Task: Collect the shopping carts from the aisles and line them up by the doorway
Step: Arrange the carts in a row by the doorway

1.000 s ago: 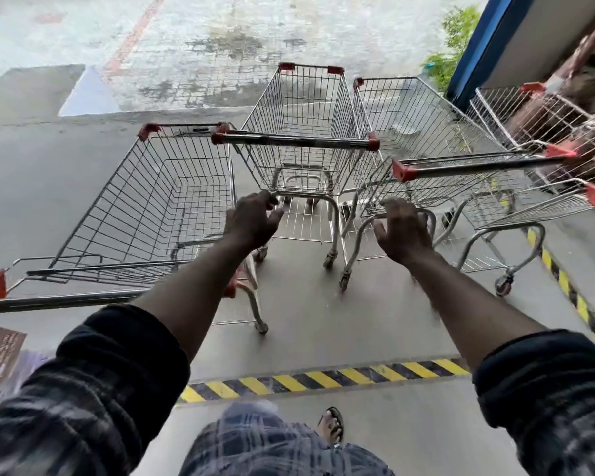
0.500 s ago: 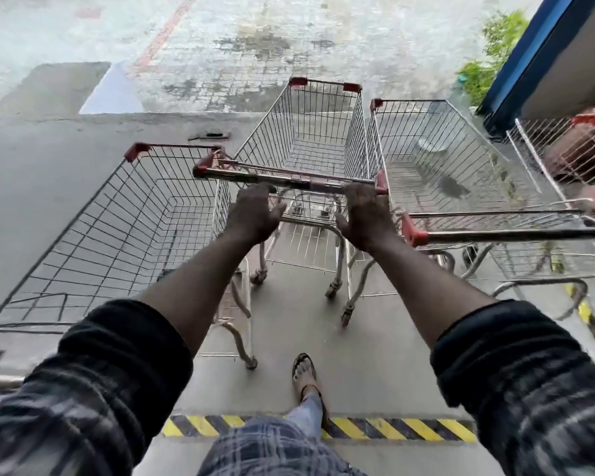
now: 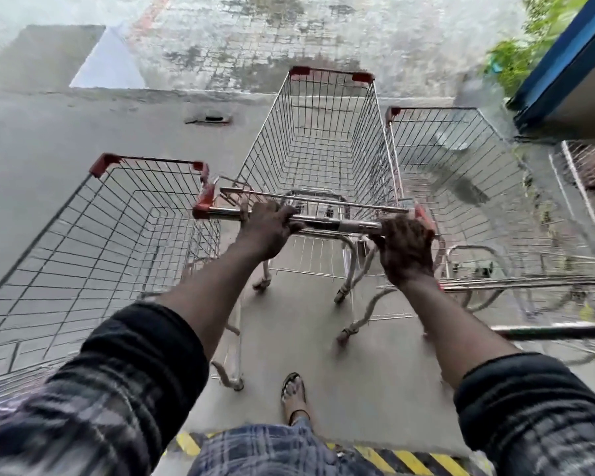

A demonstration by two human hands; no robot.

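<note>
Both of our hands, reaching in mid-air a second ago, are now curling round the handle bar [image 3: 334,223] of the middle shopping cart [image 3: 327,139], left hand [image 3: 268,228] left of centre, right hand [image 3: 406,249] at the right end. It is standing between the left cart [image 3: 100,235] and the right cart [image 3: 461,187], nosing ahead. We are judging the lining-up step under way, calling next for a straight, even pull or push to level it.
</note>
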